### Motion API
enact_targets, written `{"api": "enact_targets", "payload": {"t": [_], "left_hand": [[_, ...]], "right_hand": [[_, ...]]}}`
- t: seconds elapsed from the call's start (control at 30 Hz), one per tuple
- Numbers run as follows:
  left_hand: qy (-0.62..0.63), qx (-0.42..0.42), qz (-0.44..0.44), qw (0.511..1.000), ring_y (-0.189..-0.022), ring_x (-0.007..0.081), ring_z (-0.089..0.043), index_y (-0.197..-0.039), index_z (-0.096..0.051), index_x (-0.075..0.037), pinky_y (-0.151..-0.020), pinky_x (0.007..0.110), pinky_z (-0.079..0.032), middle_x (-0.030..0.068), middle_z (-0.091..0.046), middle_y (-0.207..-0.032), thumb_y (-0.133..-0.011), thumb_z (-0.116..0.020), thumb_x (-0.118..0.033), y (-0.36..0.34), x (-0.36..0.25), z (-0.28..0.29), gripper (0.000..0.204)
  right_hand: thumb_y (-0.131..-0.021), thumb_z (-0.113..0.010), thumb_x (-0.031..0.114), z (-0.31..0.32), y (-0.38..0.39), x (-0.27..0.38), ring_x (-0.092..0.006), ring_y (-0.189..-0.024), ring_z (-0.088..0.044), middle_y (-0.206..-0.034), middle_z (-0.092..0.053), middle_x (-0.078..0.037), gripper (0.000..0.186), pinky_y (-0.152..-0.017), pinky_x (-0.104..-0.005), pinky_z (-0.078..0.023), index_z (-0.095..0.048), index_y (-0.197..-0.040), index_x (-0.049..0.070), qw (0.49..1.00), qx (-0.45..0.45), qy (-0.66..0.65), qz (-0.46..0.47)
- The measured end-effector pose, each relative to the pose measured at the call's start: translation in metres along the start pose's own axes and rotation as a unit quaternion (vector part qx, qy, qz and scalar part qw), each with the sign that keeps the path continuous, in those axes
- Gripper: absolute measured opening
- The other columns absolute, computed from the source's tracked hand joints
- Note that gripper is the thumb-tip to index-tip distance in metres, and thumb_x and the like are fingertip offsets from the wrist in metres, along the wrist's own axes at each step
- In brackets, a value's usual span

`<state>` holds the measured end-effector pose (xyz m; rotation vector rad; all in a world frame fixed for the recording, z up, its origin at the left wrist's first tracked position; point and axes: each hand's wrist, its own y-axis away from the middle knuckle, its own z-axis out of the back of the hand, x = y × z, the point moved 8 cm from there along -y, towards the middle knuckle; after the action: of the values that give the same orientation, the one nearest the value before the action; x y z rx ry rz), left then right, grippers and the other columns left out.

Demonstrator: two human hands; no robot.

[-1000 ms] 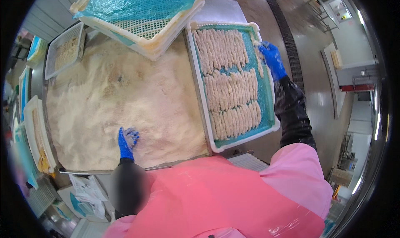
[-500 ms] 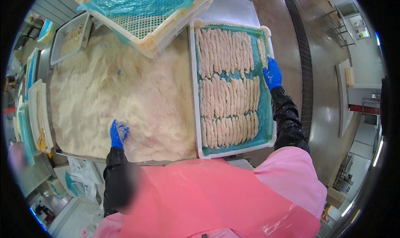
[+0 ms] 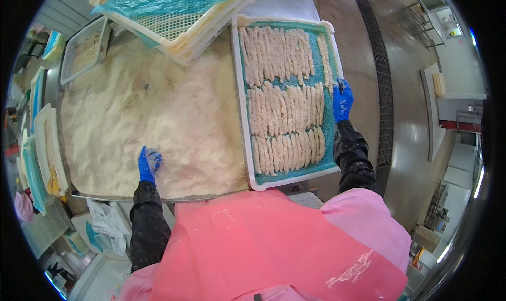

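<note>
My left hand [image 3: 149,164], in a blue glove, lies at the surface of a wide bed of pale breading crumbs [image 3: 121,111]. Its fingers are loosely bent and apart, dusted with crumbs, and no object shows in them. My right hand [image 3: 343,99], also blue-gloved, is at the right rim of a white tray [image 3: 242,90] lined with blue-green sheet. Its fingers are drawn together by the lower end of a breaded strip [image 3: 324,58] along that rim; what they grip is hidden. Three rows of breaded strips [image 3: 287,108] lie side by side in the tray.
Stacked cream lattice trays [image 3: 184,50] with blue plastic film [image 3: 163,0] overhang the far side of the crumb bed. A small white basket [image 3: 84,53] sits at its far left corner. A dark floor grate [image 3: 380,74] runs to the right of the tray.
My right hand has shifted toward me along the tray's right side. My left hand stays in the crumbs, its fingers slightly more bent. The view has shifted a little.
</note>
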<state>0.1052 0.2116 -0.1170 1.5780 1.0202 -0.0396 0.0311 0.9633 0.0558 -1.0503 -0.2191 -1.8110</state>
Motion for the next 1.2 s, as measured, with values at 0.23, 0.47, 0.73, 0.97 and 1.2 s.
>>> {"api": "enact_targets", "payload": {"t": [0.23, 0.47, 0.73, 0.97, 1.2], "left_hand": [[-0.201, 0.064, -0.096, 0.973, -0.086, 0.0158, -0.064, -0.126, -0.050, 0.000, -0.069, 0.024, -0.049, 0.0105, -0.066, -0.101, -0.090, -0.056, -0.018, 0.032, -0.015, -0.026, 0.041], [0.099, 0.167, -0.168, 0.966, -0.135, 0.0175, -0.034, -0.145, -0.032, -0.010, -0.108, 0.033, -0.031, 0.0071, -0.033, -0.149, -0.096, -0.048, -0.025, 0.113, -0.049, -0.045, 0.054], [0.239, 0.129, -0.251, 0.929, -0.119, 0.0157, -0.047, -0.147, -0.029, -0.013, -0.102, 0.030, -0.036, 0.0048, -0.045, -0.138, -0.101, -0.038, -0.032, 0.125, -0.102, 0.010, 0.050], [0.321, 0.384, -0.270, 0.823, -0.121, 0.0193, -0.045, -0.144, -0.029, -0.005, -0.104, 0.031, -0.034, 0.0069, -0.044, -0.135, -0.102, -0.031, -0.031, 0.066, -0.174, 0.122, 0.050], [0.273, 0.207, -0.258, 0.903, -0.083, 0.0213, -0.051, -0.107, -0.047, -0.014, -0.070, 0.035, -0.044, 0.0051, -0.049, -0.094, -0.097, -0.034, -0.051, 0.074, -0.182, 0.116, 0.041]], "right_hand": [[-0.090, -0.062, 0.009, -0.097, 0.097, 0.159, -0.0071, -0.061, -0.049, -0.067, -0.051, -0.001, 0.009, -0.055, -0.0250, -0.042, -0.057, -0.085, 0.004, 0.977, 0.139, -0.163, -0.019], [-0.088, -0.055, 0.011, -0.242, 0.286, 0.401, -0.0327, -0.141, -0.021, -0.153, -0.016, -0.021, 0.064, -0.113, -0.0380, -0.020, -0.028, -0.146, 0.007, 0.806, 0.483, -0.253, 0.231], [-0.097, -0.035, 0.043, -0.369, 0.427, 0.534, -0.0311, -0.139, -0.024, -0.151, -0.027, -0.016, 0.061, -0.113, -0.0454, -0.012, -0.033, -0.144, 0.005, 0.713, 0.464, -0.513, 0.118], [-0.095, -0.033, 0.052, -0.424, 0.486, 0.620, -0.0373, -0.141, -0.017, -0.152, -0.020, -0.022, 0.075, -0.113, -0.0459, -0.009, -0.024, -0.146, 0.000, 0.707, 0.408, -0.553, 0.167], [-0.091, -0.038, 0.058, -0.428, 0.467, 0.656, -0.0333, -0.137, -0.030, -0.147, -0.034, -0.018, 0.074, -0.113, -0.0449, -0.015, -0.036, -0.143, 0.006, 0.752, 0.416, -0.427, 0.279]]}}
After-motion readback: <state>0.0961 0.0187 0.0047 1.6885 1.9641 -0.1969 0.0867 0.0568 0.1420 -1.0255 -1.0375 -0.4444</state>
